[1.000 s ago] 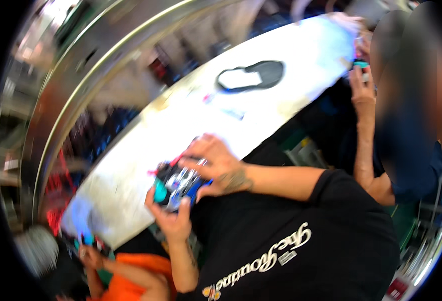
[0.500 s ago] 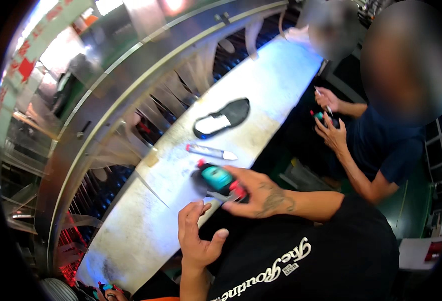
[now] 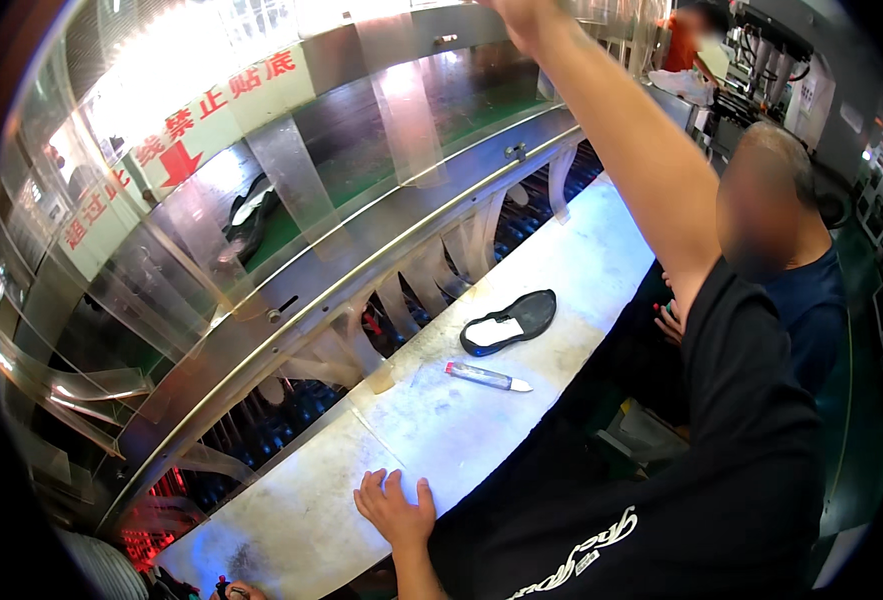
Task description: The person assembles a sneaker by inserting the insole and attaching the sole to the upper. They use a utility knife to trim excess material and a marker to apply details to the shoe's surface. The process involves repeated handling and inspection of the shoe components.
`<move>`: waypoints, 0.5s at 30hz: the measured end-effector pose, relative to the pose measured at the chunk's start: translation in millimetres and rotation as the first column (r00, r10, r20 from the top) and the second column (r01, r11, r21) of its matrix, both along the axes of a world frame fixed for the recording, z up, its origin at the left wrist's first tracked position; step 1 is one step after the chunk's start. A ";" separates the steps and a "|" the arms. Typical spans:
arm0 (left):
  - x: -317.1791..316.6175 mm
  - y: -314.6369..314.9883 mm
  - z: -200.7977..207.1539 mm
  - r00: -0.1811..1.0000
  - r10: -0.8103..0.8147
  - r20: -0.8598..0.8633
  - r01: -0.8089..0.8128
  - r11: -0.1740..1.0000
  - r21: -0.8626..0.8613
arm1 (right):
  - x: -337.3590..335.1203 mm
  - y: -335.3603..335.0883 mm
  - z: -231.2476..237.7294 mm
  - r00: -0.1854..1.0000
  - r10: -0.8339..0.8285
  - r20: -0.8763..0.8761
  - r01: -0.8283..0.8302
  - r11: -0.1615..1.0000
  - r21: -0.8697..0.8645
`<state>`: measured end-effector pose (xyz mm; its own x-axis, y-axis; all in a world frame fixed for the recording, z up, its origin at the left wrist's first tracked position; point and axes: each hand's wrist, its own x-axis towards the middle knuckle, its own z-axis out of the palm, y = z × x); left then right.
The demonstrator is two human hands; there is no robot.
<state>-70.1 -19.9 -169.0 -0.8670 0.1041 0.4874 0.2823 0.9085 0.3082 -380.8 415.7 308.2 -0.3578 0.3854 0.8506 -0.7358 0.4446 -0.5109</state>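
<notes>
My left hand (image 3: 393, 510) lies flat on the near edge of the white worktable (image 3: 441, 430), fingers spread, holding nothing. My right arm reaches high over the conveyor housing. My right hand (image 3: 517, 10) is cut off by the top of the picture, so its grip is hidden. On the table lie a black shoe sole with a white insert (image 3: 509, 322) and, a little nearer, a small grey tube with a red end (image 3: 486, 377). Both are well beyond my left hand. A dark shoe (image 3: 246, 215) rides the green belt behind clear plastic strips.
A long metal conveyor housing (image 3: 361, 260) with hanging clear strips runs along the table's far side. A co-worker in a navy shirt (image 3: 811, 320) sits at my right, hands (image 3: 669, 318) at the table's edge. Machinery and another person stand far back right.
My right hand, which held a black and teal shoe over the table, has swung up past the top of the picture; the shoe is gone from the table. My left hand has settled on the table edge.
</notes>
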 end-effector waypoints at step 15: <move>-8.3 5.4 -1.3 0.996 -0.087 0.036 0.088 0.996 -0.023 | 167.2 50.9 -488.2 0.590 -0.579 0.563 0.027 0.711 0.703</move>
<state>-78.3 -14.5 -170.3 -0.8707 0.1918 0.4529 0.3503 0.8882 0.2972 -213.6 466.6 -180.0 -0.8871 0.1414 0.4394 -0.0095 0.9461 -0.3237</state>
